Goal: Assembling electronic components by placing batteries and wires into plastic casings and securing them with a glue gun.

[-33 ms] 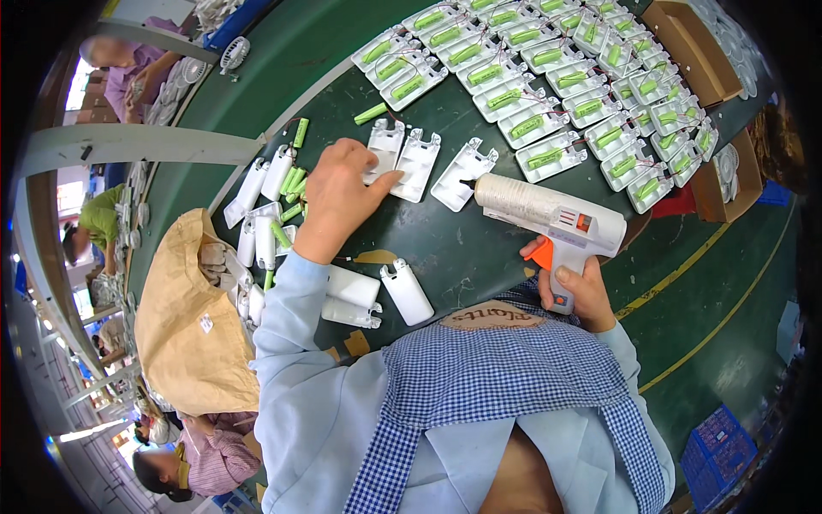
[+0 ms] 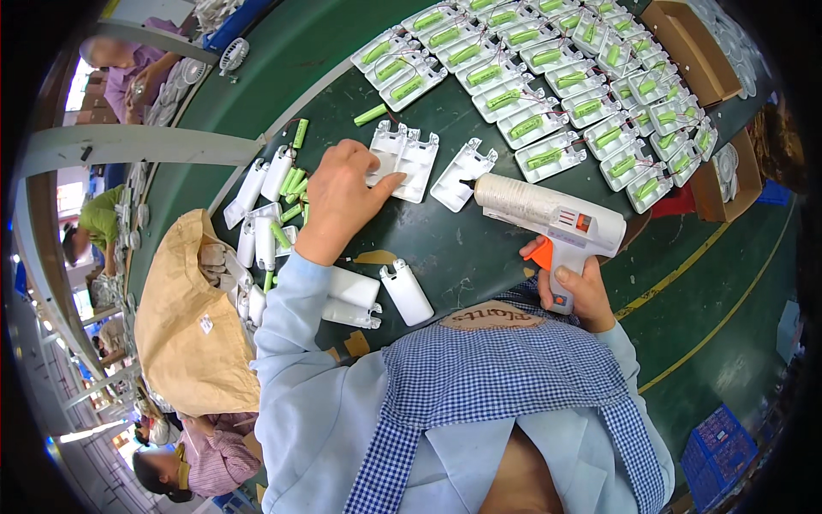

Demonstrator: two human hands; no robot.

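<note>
two white plastic shells [image 2: 418,168] lie side by side on the dark green surface [image 2: 454,248], my left hand [image 2: 341,197] at their left edge; i cannot tell whether it grips. my right hand [image 2: 586,295] grasps a hot glue gun [image 2: 548,216], nozzle near a third shell [image 2: 461,174].

Bright, even light covers the tabletop [image 2: 445,244] — shadows soft, the glue gun [image 2: 548,216] crisp. Beyond the tabletop's left edge, a lamp [image 2: 90,430] glares — straight lines bend toward the black rim.
</note>
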